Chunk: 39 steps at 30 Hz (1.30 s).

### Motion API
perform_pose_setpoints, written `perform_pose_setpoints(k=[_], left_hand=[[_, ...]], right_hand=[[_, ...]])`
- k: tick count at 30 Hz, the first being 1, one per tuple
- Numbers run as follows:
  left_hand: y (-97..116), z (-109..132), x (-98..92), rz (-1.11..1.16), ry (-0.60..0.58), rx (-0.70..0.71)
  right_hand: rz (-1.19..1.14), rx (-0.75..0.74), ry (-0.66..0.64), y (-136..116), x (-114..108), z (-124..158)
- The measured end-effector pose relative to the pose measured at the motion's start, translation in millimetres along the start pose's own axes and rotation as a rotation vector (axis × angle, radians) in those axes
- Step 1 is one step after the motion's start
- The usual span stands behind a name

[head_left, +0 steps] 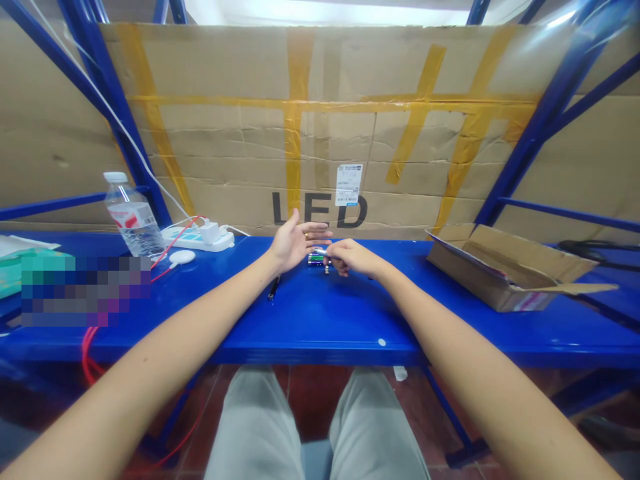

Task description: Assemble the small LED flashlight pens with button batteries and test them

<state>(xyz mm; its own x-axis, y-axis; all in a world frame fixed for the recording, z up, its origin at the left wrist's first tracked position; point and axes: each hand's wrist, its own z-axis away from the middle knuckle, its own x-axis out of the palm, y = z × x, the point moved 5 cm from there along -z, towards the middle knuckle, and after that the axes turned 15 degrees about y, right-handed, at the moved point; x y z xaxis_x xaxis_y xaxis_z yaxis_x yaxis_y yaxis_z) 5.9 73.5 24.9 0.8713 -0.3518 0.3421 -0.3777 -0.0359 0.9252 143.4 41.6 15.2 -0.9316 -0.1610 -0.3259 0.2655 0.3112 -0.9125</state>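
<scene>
Fingers of my right hand (349, 256) pinch a small silvery piece (321, 252), detail blurred, beside a partly covered shiny green object (315, 260); whether that rests on the blue table (320, 320) I cannot tell. My left hand (294, 241) is spread open, wrist overlapping a black rod (273, 289).

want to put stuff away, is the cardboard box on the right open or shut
Open: the cardboard box has a flap jutting outward, and its inside shows from above.

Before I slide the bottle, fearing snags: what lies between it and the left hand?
The head view shows a white power strip, round white disc and red cable between bottle and left hand.
</scene>
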Motion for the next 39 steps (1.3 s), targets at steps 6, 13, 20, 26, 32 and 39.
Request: perform_pose_setpoints(k=[6,13,20,26,32,39], left_hand=[[0.0,0.0,-0.1,-0.008,0.005,0.004],[-0.1,0.9,0.2,-0.02,-0.001,-0.001],[-0.2,0.9,0.4,-0.024,-0.001,0.003],[-1.0,0.3,-0.3,-0.008,-0.001,-0.004],[-1.1,0.6,-0.6,-0.026,0.005,-0.003],[-2.0,0.1,-0.5,-0.036,-0.001,0.008]], right_hand=[[0.017,0.002,0.0,0.9,-0.1,-0.4],[0.087,-0.051,0.038,-1.2,-5.2,-0.9],[0.171,-0.064,0.09,-4.5,-7.1,-0.1],[0.167,-0.075,0.131,-2.9,-10.0,-1.8],[0.228,-0.078,0.12,-3.3,-9.3,-0.4],[0.237,-0.072,0.14,-5.7,-11.2,0.7]])
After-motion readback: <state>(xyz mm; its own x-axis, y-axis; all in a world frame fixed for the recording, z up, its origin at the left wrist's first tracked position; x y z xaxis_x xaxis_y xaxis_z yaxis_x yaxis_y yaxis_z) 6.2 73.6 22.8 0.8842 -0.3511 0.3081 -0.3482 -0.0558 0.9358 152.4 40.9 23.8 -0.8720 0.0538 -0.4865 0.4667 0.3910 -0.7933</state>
